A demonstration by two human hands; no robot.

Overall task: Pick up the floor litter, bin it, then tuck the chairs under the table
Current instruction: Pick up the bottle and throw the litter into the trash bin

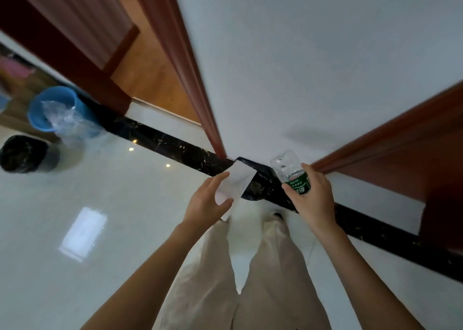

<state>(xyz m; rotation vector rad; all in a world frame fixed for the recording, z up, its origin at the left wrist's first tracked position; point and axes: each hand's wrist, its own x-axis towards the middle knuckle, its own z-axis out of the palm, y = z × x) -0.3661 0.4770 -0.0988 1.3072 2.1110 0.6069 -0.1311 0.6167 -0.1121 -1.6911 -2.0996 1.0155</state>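
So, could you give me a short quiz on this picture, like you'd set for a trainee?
1. Pick one: the right hand grips A) a bottle, B) a cup, C) a spoon.
2. True or false: the left hand holds nothing.
3. Fill in: near the blue bucket on the floor stands a ____ bin.

Key: 1 A. 2 false, its fingers pinch a paper. 3 black.
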